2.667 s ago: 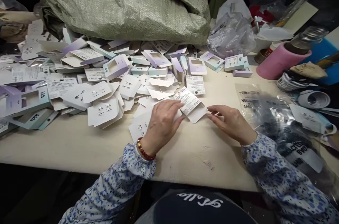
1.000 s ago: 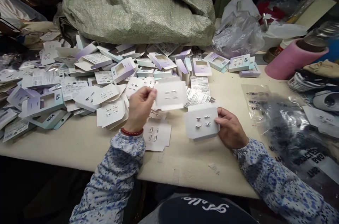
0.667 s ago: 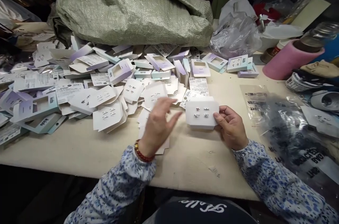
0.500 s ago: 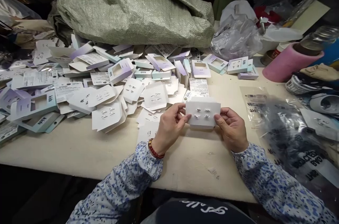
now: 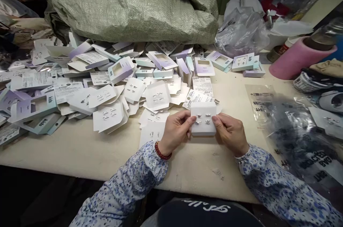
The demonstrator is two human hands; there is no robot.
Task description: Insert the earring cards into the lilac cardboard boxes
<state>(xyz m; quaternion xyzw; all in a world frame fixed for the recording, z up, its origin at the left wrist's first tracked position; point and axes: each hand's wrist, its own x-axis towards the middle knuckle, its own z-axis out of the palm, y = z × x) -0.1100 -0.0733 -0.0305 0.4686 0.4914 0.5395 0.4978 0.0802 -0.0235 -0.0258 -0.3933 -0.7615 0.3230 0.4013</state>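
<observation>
A white jewellery card (image 5: 203, 110) with several small silver pieces on its face is upright above the table, between both hands. My left hand (image 5: 177, 129) pinches its left edge, thumb in front. At the right edge, my right hand (image 5: 232, 132) grips it the same way. The card's sides are bent back where the fingers press; the fingers behind it are partly hidden. Just left of my left hand lie similar white cards (image 5: 158, 95) bearing silver pieces. A printed card (image 5: 197, 97) rests right behind the held one.
Purple and mint window boxes (image 5: 122, 71) are heaped across the left and back. Behind them bulges a green woven sack (image 5: 134, 9). Clear plastic bags (image 5: 302, 141) lie on the right, near a pink roll (image 5: 300, 59). The table's front edge (image 5: 107, 178) runs below my forearms.
The card's face looks narrower, its sides now bent back. My hands have come closer together around it, the left moving right. The view has shifted slightly.
</observation>
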